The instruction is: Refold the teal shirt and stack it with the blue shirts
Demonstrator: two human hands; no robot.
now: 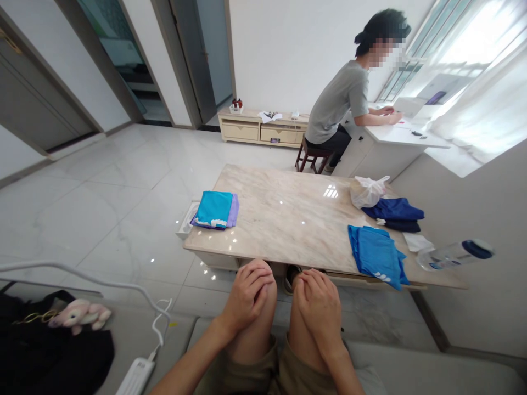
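My left hand (251, 291) rests on my left knee, its fingers lying flat over the kneecap with nothing in it. On the other knee lies my right hand (318, 299), fingers stretched over it and likewise holding nothing. Just beyond my knees stands a low marble-topped table (284, 219). A folded turquoise cloth (214, 207) sits on top of purple fabric at the table's left end. Nearer my right hand, a folded blue cloth (376, 253) with a white mark overhangs the front edge.
A clear bottle (450, 255) with a dark lid, a white plastic bag (368, 191) and dark blue fabric (393, 211) occupy the table's right end. Another person (343, 101) sits at a white desk. Beside me lie a power strip (135, 376) and a pink plush toy (80, 315).
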